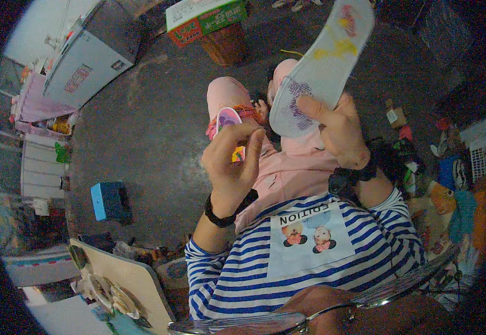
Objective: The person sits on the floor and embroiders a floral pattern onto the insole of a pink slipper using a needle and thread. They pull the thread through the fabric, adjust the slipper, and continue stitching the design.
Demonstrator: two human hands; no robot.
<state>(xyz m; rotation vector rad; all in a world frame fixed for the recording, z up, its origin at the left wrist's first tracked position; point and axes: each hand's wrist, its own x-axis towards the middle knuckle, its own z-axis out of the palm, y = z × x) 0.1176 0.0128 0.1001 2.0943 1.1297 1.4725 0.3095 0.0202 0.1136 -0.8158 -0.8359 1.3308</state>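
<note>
My right hand grips a white mesh insole near its rounded lower end, the thumb lying on its face. Purple stitching covers that end, and yellow and red stitches run toward the far end. My left hand is curled over my left thigh, its thumb and fingertips close together; whatever is pinched there is too small to make out. Behind that hand lies a white-edged piece with purple patterning. A yellow and red patch shows through the gap in the fingers. Pink and red yarn bunches beside my left knee.
A green and red carton rests on a brown basket ahead of my knees. To the left are a blue stool and a white refrigerator. A pale board stands at lower left. Clutter and a white crate fill the right side.
</note>
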